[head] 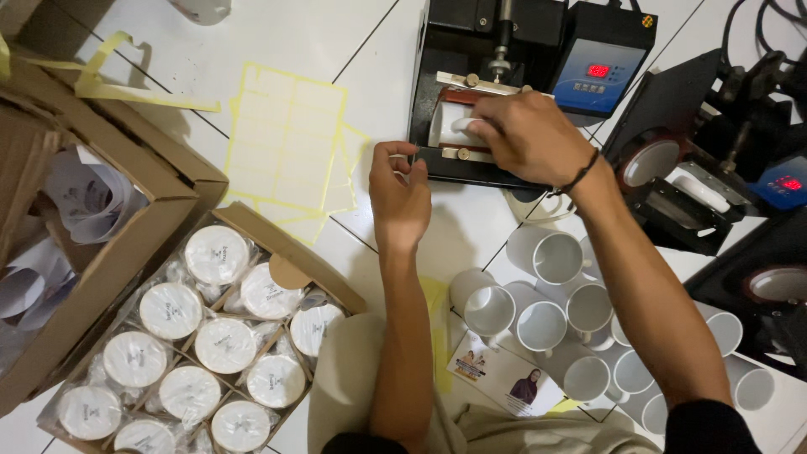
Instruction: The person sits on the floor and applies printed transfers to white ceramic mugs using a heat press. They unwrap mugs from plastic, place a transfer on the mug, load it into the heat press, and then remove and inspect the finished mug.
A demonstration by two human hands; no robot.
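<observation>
White tiled floor. At upper centre, the right hand point(525, 134) presses fingers together on a white mug point(450, 126) seated in the black mug press point(471, 92); left hand point(399, 189) pinches the press edge. Seating the mug squarely seems advisable.

The right hand point(525, 134) covers most of the white mug point(450, 126) in the black mug press point(471, 84). The second press point(714, 181) and the cardboard box point(50, 252) are cut off by the picture's edges.
</observation>
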